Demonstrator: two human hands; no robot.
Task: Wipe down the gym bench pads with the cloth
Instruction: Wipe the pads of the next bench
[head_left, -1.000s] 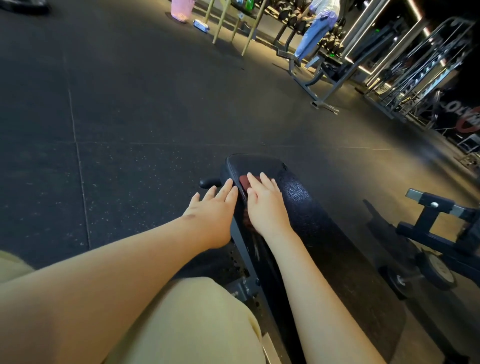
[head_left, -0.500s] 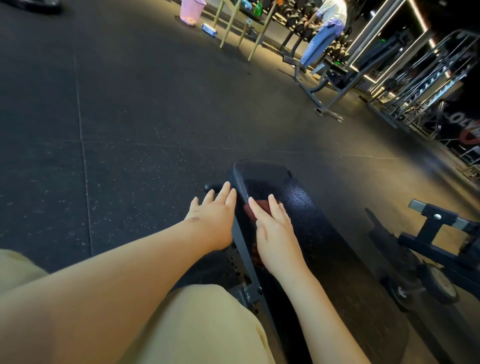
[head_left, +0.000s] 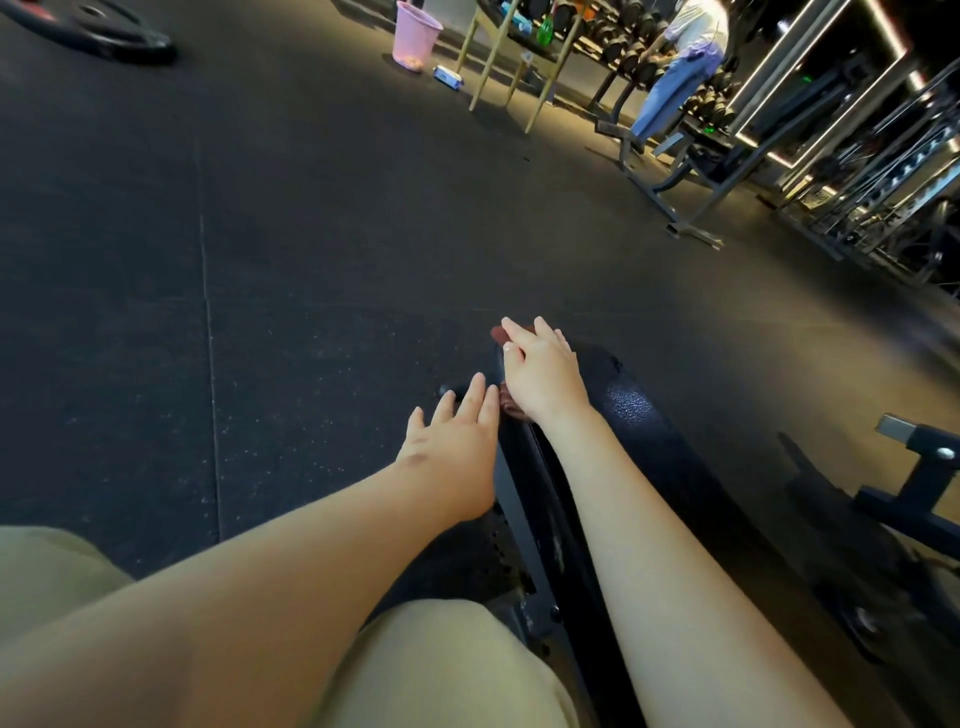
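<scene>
Near frame: our khaki knee (head_left: 447, 670) sits at 6 o'clock, just beside the grey steel frame (head_left: 511, 499) under the bench.
Left grip: the left grip (head_left: 451, 447) holds nothing, its fingers straight and slightly spread. It lies along the pad's left side, at 9 o'clock of the cloth. We cannot tell whether it bears on the pad edge.
Bench pad: the black pad (head_left: 636, 415) runs from 5 o'clock up towards 12 o'clock and is grained vinyl with a sheen. We judge it firm with a little give, and its heavy frame should hold it steady under a hard wipe.
Right grip: the right grip (head_left: 545, 376) is palm down, fingers stretched flat. It presses the cloth onto the pad's far left corner rather than pinching it.
Cloth: the reddish-brown cloth (head_left: 511, 410) lies at the pad's far end, mostly hidden under the right grip. One bit shows by the wrist at 6 o'clock of the hand, another past the fingertips at 11 o'clock.
Handling: we judge the cloth light, soft and limp, so it is likely to bunch. A flat palm on its middle suits wiping, and a pinch on a folded edge suits lifting. On slick vinyl it could slide off the end.
Beyond: black rubber floor (head_left: 311, 234) spreads out, with a second frame (head_left: 924, 467) at 3 o'clock. Farther off are a pink bin (head_left: 415, 34) at 11 o'clock and another person (head_left: 680, 62) at 1 o'clock.
</scene>
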